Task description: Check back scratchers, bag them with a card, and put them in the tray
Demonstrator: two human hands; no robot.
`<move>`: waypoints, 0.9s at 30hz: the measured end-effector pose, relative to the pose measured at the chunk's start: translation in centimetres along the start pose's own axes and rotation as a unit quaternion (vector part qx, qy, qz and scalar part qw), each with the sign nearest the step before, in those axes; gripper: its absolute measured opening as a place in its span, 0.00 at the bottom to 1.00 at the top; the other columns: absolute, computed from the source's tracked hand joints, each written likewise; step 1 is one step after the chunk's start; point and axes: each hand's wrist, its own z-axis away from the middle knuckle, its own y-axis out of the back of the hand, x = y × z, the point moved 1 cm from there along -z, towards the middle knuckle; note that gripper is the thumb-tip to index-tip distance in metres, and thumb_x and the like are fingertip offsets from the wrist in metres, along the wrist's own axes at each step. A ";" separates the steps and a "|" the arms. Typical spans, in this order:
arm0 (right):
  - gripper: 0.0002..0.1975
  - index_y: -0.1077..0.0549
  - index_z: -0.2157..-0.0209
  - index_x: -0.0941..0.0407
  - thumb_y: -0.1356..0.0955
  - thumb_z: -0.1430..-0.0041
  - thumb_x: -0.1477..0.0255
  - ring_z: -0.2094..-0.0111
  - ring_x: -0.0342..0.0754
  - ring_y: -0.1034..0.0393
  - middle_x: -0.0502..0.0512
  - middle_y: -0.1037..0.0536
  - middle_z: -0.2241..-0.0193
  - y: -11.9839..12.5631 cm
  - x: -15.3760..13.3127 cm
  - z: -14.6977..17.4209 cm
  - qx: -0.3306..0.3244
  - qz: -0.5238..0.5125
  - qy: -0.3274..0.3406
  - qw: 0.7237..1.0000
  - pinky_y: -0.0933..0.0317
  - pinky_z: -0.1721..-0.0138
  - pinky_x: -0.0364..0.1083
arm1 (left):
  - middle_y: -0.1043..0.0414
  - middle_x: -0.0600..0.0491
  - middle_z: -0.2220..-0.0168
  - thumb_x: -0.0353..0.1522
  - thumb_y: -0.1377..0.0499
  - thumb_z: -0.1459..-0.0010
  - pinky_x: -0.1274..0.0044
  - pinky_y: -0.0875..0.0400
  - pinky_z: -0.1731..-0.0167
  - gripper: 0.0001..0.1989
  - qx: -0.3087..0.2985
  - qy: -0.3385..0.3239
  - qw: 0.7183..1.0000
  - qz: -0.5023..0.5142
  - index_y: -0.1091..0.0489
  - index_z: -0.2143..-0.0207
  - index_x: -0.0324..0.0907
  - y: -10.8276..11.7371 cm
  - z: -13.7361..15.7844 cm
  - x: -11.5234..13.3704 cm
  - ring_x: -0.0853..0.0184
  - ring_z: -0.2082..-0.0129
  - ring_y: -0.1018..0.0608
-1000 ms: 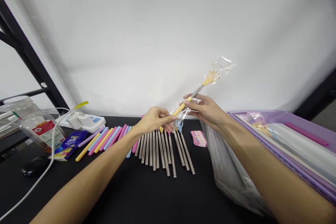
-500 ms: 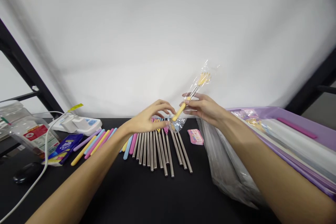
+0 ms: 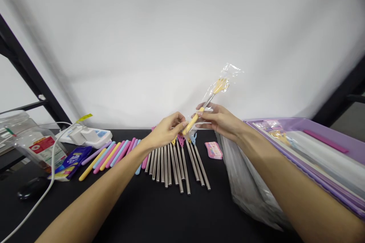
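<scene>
A yellow back scratcher [image 3: 221, 85] with a hand-shaped head and a metal shaft sits tilted inside a clear plastic sleeve [image 3: 232, 70]. My right hand [image 3: 216, 119] grips it through the film at the top of its yellow handle. Pinched fingers of my left hand [image 3: 168, 129] hold the sleeve's lower end by the handle's tip. Below them on the black table [image 3: 142, 212] lies a row of metal rods [image 3: 168, 163], several with small pink, yellow or blue claw-shaped heads [image 3: 181, 140]. My left forearm partly hides a row of coloured handles [image 3: 107, 155].
A small pink card [image 3: 213, 150] lies beside grey-clear plastic bags [image 3: 248, 186]. At right stands a purple bin [image 3: 302, 122] with packaged items. A power strip [image 3: 99, 136], white cable [image 3: 53, 155], blue packet [image 3: 72, 161], clear jar [image 3: 34, 140] and black mouse [image 3: 32, 188] are at left.
My left hand has closed from loosely spread fingers into a pinch at the sleeve's lower end. The back scratcher's head has turned, showing its fingers more clearly.
</scene>
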 end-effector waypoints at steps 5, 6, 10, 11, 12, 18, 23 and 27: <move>0.13 0.27 0.63 0.56 0.25 0.51 0.71 0.63 0.49 0.25 0.54 0.22 0.66 0.5 0.3 -0.2 0.014 0.025 0.007 1.000 0.31 0.55 0.52 | 0.26 0.55 0.74 0.39 0.48 0.35 0.78 0.33 0.73 0.10 0.042 0.023 0.998 0.030 0.46 0.57 0.44 -1.3 0.1 -0.2 0.68 0.75 0.23; 0.13 0.27 0.64 0.56 0.24 0.51 0.71 0.63 0.49 0.25 0.54 0.21 0.66 0.6 0.4 -0.2 0.016 0.027 0.006 0.999 0.31 0.55 0.52 | 0.26 0.55 0.73 0.40 0.48 0.35 0.78 0.32 0.72 0.11 0.038 0.019 0.998 0.035 0.46 0.56 0.45 -1.3 0.2 -0.2 0.68 0.74 0.23; 0.13 0.27 0.65 0.56 0.24 0.53 0.71 0.64 0.47 0.25 0.52 0.22 0.69 1.1 0.3 -0.2 0.033 0.027 -0.004 0.999 0.31 0.55 0.51 | 0.26 0.50 0.65 0.41 0.44 0.37 0.74 0.28 0.66 0.16 -0.038 0.025 0.992 0.117 0.45 0.53 0.45 -0.7 0.5 -0.1 0.66 0.68 0.21; 0.13 0.27 0.65 0.56 0.24 0.53 0.71 0.64 0.47 0.25 0.52 0.23 0.69 1.2 0.2 -0.1 0.038 0.024 -0.006 0.999 0.31 0.55 0.50 | 0.27 0.49 0.62 0.41 0.41 0.40 0.73 0.28 0.65 0.19 -0.064 0.031 0.988 0.140 0.45 0.52 0.45 -0.5 0.6 -0.1 0.65 0.66 0.21; 0.13 0.27 0.65 0.56 0.24 0.53 0.72 0.64 0.47 0.26 0.51 0.23 0.70 1.3 0.2 -0.1 0.042 0.019 -0.008 0.999 0.31 0.55 0.50 | 0.28 0.48 0.60 0.39 0.36 0.44 0.72 0.27 0.64 0.23 -0.089 0.036 0.983 0.155 0.44 0.52 0.45 -0.2 0.7 -0.1 0.65 0.65 0.21; 0.12 0.27 0.65 0.56 0.24 0.52 0.74 0.63 0.47 0.26 0.54 0.23 0.66 1.6 0.2 -0.1 0.027 0.004 -0.022 0.999 0.30 0.56 0.49 | 0.29 0.48 0.56 0.32 0.30 0.55 0.69 0.28 0.59 0.25 -0.172 0.012 0.980 0.096 0.34 0.55 0.43 0.5 1.0 0.3 0.63 0.60 0.22; 0.10 0.26 0.65 0.58 0.25 0.50 0.73 0.65 0.45 0.27 0.53 0.24 0.68 1.6 0.3 -0.1 -0.007 0.015 -0.017 1.000 0.30 0.61 0.46 | 0.27 0.49 0.62 0.35 0.36 0.45 0.70 0.29 0.57 0.09 -0.102 -0.037 0.993 0.038 0.29 0.65 0.39 0.6 0.6 1.0 0.65 0.62 0.23; 0.10 0.26 0.65 0.58 0.25 0.50 0.73 0.65 0.46 0.27 0.54 0.23 0.67 1.5 0.1 0.0 0.000 0.015 -0.017 1.000 0.30 0.60 0.47 | 0.28 0.49 0.58 0.35 0.31 0.52 0.69 0.28 0.57 0.17 -0.135 -0.044 0.990 0.017 0.29 0.60 0.40 1.1 0.6 1.2 0.65 0.63 0.23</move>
